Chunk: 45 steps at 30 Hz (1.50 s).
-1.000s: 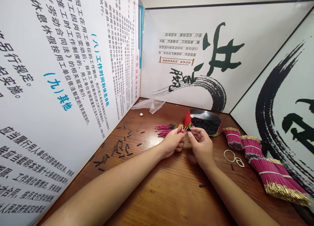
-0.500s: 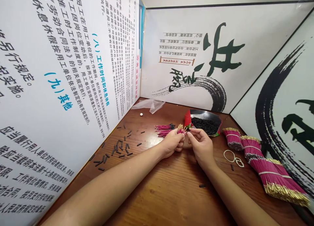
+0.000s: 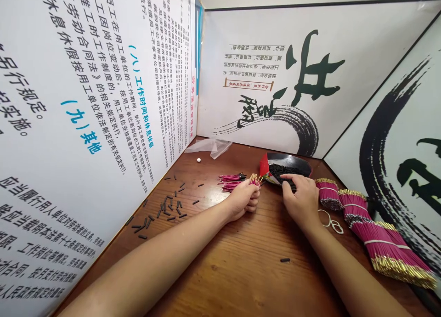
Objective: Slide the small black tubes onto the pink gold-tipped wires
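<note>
My left hand (image 3: pixel 244 200) is closed around a small bunch of pink wires with gold tips (image 3: pixel 254 179), the tips pointing up out of the fist. Just beyond it lies a loose pile of pink wires with black ends (image 3: pixel 231 183). My right hand (image 3: pixel 301 197) is at the near edge of a red and black tray (image 3: pixel 263 165), its thumb and forefinger apart. Many short black tubes (image 3: pixel 280 170) fill the tray, and the hand hides part of them. No tube shows in the right fingers.
Loose black tubes (image 3: pixel 167 206) are scattered on the left of the wooden table (image 3: pixel 220 262). Banded bundles of pink wire (image 3: pixel 396 252) lie along the right, near pale rubber bands (image 3: pixel 335 226). A plastic bag (image 3: pixel 215 148) is at the back. Printed panels (image 3: pixel 255 27) enclose the table.
My right hand has left the wire tips beside my left hand and moved right to the tray of black tubes. My left hand has stayed in place with its bunch.
</note>
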Motion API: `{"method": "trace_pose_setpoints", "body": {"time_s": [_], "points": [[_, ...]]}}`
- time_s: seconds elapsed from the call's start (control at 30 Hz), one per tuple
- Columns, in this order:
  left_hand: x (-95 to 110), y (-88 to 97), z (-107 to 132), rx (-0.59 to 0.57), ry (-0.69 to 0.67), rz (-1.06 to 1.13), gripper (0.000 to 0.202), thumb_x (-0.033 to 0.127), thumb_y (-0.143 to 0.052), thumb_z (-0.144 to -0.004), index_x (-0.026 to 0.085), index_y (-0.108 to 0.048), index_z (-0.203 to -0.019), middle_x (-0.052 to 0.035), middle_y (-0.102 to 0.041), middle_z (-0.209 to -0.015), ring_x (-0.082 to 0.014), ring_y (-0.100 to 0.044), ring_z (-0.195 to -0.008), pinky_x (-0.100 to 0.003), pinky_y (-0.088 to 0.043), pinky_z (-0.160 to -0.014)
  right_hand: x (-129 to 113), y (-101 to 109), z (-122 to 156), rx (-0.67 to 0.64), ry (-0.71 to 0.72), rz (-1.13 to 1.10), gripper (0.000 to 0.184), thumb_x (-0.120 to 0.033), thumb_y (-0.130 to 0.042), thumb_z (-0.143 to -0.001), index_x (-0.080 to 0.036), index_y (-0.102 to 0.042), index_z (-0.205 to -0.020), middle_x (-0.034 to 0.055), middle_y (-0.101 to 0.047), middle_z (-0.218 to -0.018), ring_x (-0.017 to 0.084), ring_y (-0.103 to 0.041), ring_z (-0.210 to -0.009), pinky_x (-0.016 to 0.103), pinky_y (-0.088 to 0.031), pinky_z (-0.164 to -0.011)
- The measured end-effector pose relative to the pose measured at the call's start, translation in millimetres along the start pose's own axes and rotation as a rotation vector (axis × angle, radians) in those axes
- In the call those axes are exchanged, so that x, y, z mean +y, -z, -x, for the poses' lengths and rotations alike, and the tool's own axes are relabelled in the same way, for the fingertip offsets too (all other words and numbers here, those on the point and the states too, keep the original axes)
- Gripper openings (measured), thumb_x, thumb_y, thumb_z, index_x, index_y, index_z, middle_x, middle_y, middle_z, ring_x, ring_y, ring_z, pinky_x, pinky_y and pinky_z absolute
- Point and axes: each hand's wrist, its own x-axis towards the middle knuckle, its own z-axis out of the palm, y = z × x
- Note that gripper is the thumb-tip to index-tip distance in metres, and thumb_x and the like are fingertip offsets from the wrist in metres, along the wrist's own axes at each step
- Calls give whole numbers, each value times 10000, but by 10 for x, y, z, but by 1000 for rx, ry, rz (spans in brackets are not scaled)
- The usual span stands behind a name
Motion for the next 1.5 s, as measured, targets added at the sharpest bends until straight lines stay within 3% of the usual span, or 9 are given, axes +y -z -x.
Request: {"method": "trace_pose_setpoints", "body": {"time_s": [0.07, 0.17, 0.47, 0.7, 1.03, 1.17, 1.33, 1.5], "points": [[-3, 4, 1, 3, -2, 5, 235, 218, -530, -734, 234, -305, -800, 113, -273, -566, -30, -150, -392, -174, -77, -403, 138, 1, -23, -97, -8, 211, 268, -292, -468, -838, -216, -719, -892, 101, -729, -1003, 325, -531, -1015, 525, -343, -893], [-2, 0, 12, 4, -8, -9, 232, 214, -521, -719, 232, -300, -789, 112, -277, -559, -30, -151, -391, -175, -79, -398, 252, -55, 1, -224, 26, 335, 285, -269, -491, -812, -216, -737, -944, 101, -731, -1044, 312, -546, -989, 492, -348, -859], [-4, 6, 10, -16, -10, -34, 261, 221, -555, -734, 235, -313, -832, 106, -350, -597, -21, -190, -392, -168, -100, -407, 258, -82, 3, -257, 38, 329, 294, -308, -484, -850, -208, -743, -949, 79, -737, -1012, 287, -593, -958, 425, -395, -808], [-16, 25, 0, -26, -1, 10, 265, 226, -565, -754, 240, -316, -843, 104, -326, -601, -26, -180, -392, -163, -93, -414, 251, -82, -2, -160, 28, 203, 291, -319, -487, -865, -203, -742, -943, 82, -739, -990, 269, -606, -918, 393, -412, -793], [1, 34, -33, -52, 73, 107, 65, 257, -412, -776, 211, -367, -768, 79, -283, -562, -50, -142, -388, -178, -90, -392, 93, -6, -6, 37, 100, 11, 271, -341, -505, -898, -216, -735, -969, 85, -681, -931, 248, -572, -917, 406, -415, -841], [-5, 28, -42, -34, 80, 87, 43, 239, -393, -760, 213, -359, -755, 74, -289, -530, -60, -138, -385, -185, -90, -391, -25, -3, 29, -24, 166, -205, 229, -317, -516, -912, -216, -716, -956, 60, -678, -899, 203, -610, -842, 363, -467, -805], [-11, 25, -37, -31, 61, 57, 92, 232, -436, -771, 208, -353, -740, 68, -341, -531, -53, -178, -391, -186, -117, -391, -129, 1, 78, -101, 188, -298, 214, -317, -522, -918, -226, -714, -942, 48, -679, -885, 185, -612, -788, 331, -483, -725], [-13, 20, -7, -24, 15, 15, 181, 240, -516, -767, 226, -343, -816, 87, -366, -559, -43, -194, -389, -168, -116, -407, -167, -30, 93, -48, 52, -438, 239, -370, -546, -897, -218, -728, -929, 65, -706, -939, 206, -633, -876, 360, -493, -814]]}}
